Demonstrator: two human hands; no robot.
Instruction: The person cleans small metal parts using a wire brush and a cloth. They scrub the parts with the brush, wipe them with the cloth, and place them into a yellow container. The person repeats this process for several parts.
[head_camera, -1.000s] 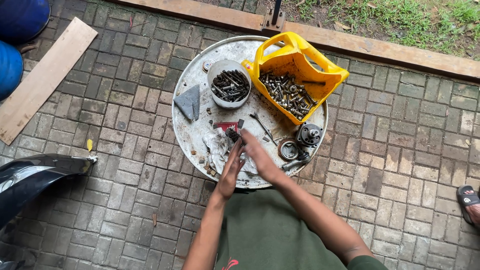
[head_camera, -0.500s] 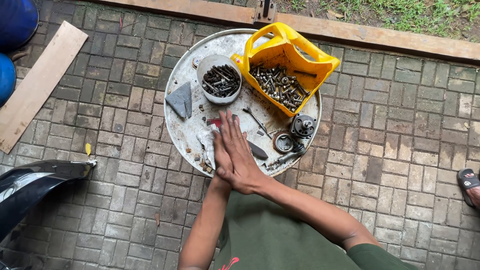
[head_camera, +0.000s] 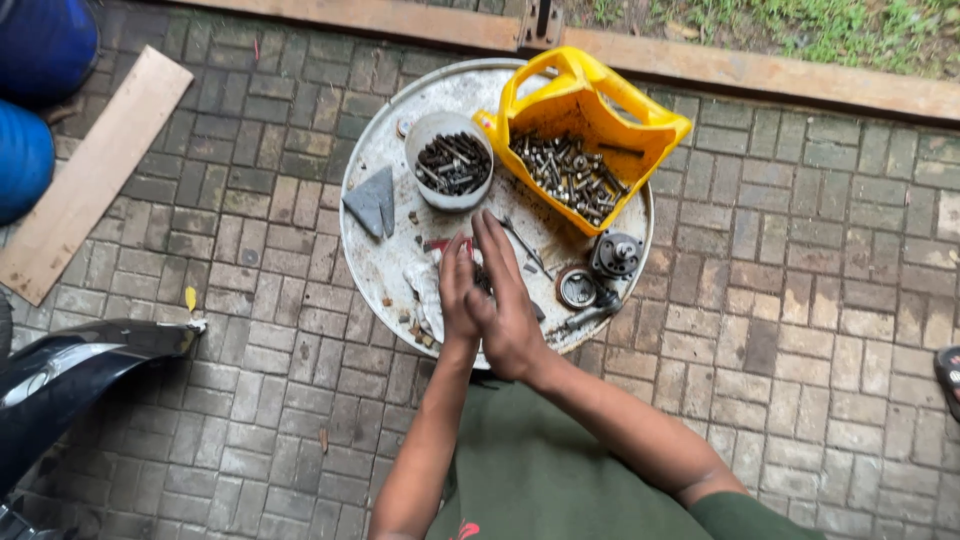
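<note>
My hands meet over the round metal tray (head_camera: 380, 270).

My left hand (head_camera: 458, 295) and right hand (head_camera: 505, 300) press together, fingers straight, above a small red part (head_camera: 450, 243), near the white bowl (head_camera: 450, 165).

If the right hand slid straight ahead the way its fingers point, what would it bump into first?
Probably the white bowl of bolts: the right hand points up-left across the round metal tray towards it. Height above the tray is unclear.

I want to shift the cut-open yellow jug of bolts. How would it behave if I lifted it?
The yellow jug is probably heavy for its size, being packed with metal bolts. Its thin cut plastic walls would likely flex. Already tilted on the round tray, it may spill.
</note>
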